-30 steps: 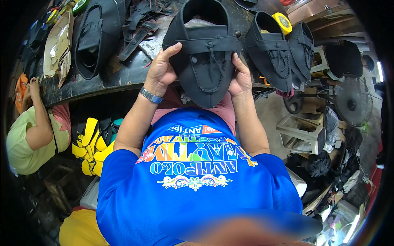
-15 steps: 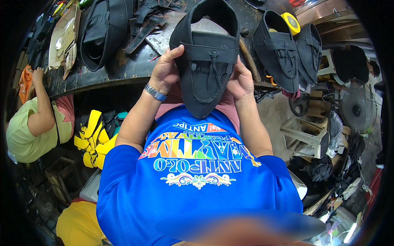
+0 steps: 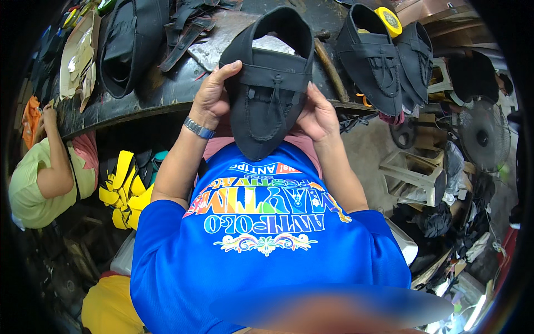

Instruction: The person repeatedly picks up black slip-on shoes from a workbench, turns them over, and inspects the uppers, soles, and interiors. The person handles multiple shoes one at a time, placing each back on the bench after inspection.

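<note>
A black moccasin-style shoe upper [image 3: 257, 119] is held up in front of me, toe pointing toward my body. It has a strap across the front, a thin knotted lace and a raised seam around the toe. On its left side my left hand [image 3: 216, 92] grips it, thumb on the strap edge and the other fingers partly hidden. My right hand [image 3: 319, 114] holds the opposite side, thumb near the strap's end and fingers mostly behind the upper. Through its wide opening, part of a metal plate [image 3: 214, 49] on the workbench [image 3: 150, 103] shows.
More black uppers [image 3: 370, 69] lie at the bench's right, by a yellow tape measure [image 3: 387, 22] and a wooden-handled hammer [image 3: 332, 69]. Another upper [image 3: 130, 50] and a cardboard tray [image 3: 78, 55] are left. A person in light green [image 3: 41, 186] sits at left; a fan [image 3: 484, 139] stands right.
The shoe upper and both my hands have shifted slightly left, with the upper tilting a little. My right hand sits slightly lower along its side.
</note>
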Demonstrator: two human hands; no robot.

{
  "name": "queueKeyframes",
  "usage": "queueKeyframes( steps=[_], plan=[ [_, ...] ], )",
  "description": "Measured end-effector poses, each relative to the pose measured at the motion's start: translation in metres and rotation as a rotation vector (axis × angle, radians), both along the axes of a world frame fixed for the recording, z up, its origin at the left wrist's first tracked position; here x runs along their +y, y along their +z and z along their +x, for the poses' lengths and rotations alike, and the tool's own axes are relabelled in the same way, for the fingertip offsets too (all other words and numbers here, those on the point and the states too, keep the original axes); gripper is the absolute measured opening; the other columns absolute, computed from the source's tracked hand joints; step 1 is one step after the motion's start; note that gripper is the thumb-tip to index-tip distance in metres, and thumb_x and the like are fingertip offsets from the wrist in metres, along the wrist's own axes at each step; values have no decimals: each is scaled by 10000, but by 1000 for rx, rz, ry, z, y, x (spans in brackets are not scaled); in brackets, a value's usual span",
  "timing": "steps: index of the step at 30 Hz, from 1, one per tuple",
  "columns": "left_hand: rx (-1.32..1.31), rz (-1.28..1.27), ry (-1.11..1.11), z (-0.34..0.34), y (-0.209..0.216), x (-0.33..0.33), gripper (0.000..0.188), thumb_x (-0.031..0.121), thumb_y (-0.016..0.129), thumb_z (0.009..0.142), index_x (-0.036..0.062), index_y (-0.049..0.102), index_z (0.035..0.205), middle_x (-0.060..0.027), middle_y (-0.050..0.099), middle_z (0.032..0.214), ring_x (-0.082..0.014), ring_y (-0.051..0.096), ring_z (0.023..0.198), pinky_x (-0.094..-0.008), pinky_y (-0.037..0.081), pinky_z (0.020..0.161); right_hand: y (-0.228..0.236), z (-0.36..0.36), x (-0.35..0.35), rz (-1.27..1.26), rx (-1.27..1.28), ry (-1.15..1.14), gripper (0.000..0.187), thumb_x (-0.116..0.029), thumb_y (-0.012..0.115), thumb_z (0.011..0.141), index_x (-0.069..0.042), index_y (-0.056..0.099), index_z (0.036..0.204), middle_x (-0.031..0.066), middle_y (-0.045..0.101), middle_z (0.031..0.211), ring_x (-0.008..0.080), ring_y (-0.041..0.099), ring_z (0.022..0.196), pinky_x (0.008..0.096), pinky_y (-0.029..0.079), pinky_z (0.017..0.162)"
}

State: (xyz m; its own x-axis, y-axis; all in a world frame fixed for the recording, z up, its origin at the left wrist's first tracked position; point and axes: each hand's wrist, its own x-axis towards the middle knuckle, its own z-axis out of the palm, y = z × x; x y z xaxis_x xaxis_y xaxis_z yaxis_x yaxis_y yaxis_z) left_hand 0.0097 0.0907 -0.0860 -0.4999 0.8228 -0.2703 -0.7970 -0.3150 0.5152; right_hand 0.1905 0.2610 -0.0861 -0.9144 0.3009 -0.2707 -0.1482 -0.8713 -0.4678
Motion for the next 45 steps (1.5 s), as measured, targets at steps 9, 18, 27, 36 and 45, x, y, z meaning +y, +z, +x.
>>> queueKeyframes(
  steps=[9,18,27,36,45],
  plan=[
    [-20,51,-53,19,4,2,369,142,738,873,28,631,1207,-113,704,1115,-226,688,1023,-398,548,940,76,0,-9,1567,-63,-524,394,-38,655,907,-48,605,1298,60,629,1229,133,549,996,280,418,931],
    [7,-72,36,32,4,6,339,160,674,934,25,603,1236,-116,699,1136,-218,698,994,-399,572,894,73,-27,-3,1920,-108,-396,114,-156,731,840,-98,753,936,35,670,777,230,541,831,374,400,793],
    [352,60,65,40,49,12,376,111,679,916,17,577,1266,-101,670,1181,-197,669,1038,-355,532,934,118,-14,3,1971,-28,-152,242,-136,729,815,-103,700,1053,86,632,881,286,599,883,393,409,847],
    [391,45,-194,43,41,27,379,145,606,986,16,527,1333,-133,621,1270,-183,651,1103,-286,538,924,237,-33,150,2250,-84,105,233,-6,657,834,8,688,1065,107,685,920,212,639,926,323,500,831],
    [416,-128,-265,38,17,16,290,150,604,989,35,588,1254,-102,668,1179,-129,678,985,-228,550,836,173,-56,216,2488,-452,386,256,-138,702,882,-40,695,1118,95,707,976,198,666,947,317,507,895]
  ],
)
